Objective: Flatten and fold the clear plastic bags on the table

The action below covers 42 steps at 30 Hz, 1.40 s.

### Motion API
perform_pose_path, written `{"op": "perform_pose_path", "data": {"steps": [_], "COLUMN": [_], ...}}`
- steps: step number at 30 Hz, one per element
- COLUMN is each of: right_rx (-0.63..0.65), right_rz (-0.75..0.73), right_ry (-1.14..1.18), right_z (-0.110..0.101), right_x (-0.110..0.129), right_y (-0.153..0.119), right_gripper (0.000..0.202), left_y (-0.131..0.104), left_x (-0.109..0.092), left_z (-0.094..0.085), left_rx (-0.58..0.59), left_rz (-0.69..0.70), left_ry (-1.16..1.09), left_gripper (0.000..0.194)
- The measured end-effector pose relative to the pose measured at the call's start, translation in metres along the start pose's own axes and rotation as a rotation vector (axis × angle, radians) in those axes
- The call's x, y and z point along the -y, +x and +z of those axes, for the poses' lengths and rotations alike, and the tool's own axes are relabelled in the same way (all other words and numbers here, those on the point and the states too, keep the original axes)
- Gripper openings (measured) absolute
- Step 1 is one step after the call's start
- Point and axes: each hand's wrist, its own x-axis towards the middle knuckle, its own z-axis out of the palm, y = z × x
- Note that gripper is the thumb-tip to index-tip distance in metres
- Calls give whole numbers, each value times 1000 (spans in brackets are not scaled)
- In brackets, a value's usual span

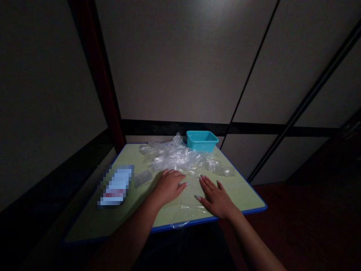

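Clear plastic film (191, 199), perhaps a bag, lies spread on the table between my hands and hangs a little over the front edge. My right hand (216, 197) rests palm down on its right side, fingers stretched out and thumb apart. On the left, my left hand (170, 186) is also palm down, its fingers slightly bent and its thumb pointing towards the film. Just beyond my fingers lies a crumpled heap of clear plastic bags (177, 156). A small grey, flat piece (143, 178) sits left of my left hand; its kind is unclear.
A turquoise plastic basket (202, 142) stands at the table's back right. The pale green table (242, 195) has a blue edge. A blurred-out phone-like object (116, 186) lies at the left. Cabinet panels (180, 75) rise directly behind the table.
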Motion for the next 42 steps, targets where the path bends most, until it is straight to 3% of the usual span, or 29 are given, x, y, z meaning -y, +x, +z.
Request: {"op": "perform_pose_path", "data": {"steps": [3, 6, 9, 13, 22, 24, 28, 30, 31, 35, 37, 39, 42], "right_rx": [10, -1, -17, -19, -51, -60, -63, -59, -59, -74, -83, -94, -108], "right_rz": [-48, -89, -91, -71, -79, -90, -89, -78, -70, -44, -42, -36, -19], "right_ry": [-10, -19, -31, -40, -6, 5, 15, 17, 17, 13, 18, 28, 50], "right_z": [1, 3, 5, 6, 9, 9, 9, 9, 9, 12, 12, 11, 10], "right_x": [-5, -9, -11, -10, -14, -14, -13, -13, -13, -13, -13, -13, -14], "right_y": [-2, -4, -4, -5, -5, -6, -6, -5, -5, -4, -4, -5, -6], "right_gripper": [72, 71, 70, 70, 72, 72, 71, 72, 73, 76, 76, 76, 76], "left_y": [-2, -5, -6, -3, -1, 1, 6, 7, 7, 2, 1, 3, 11], "left_x": [-10, -17, -19, -12, 11, 18, 29, 27, 24, 3, -5, -5, 6], "left_z": [3, 15, 30, 35, 17, 13, 0, -4, -4, 6, 13, 16, 12], "left_rx": [16, 194, 318, 320, 259, 174, -109, -144, -107, 238, 343, 260, -139], "left_rz": [136, 290, 308, 141, -221, -319, -512, -457, -372, 78, 182, 146, -249], "left_ry": [-65, -161, -160, -99, 60, 104, 155, 86, 35, -115, -139, -203, -597], "left_gripper": [44, 67, 76, 67, 65, 66, 68, 72, 73, 69, 67, 60, 39]}}
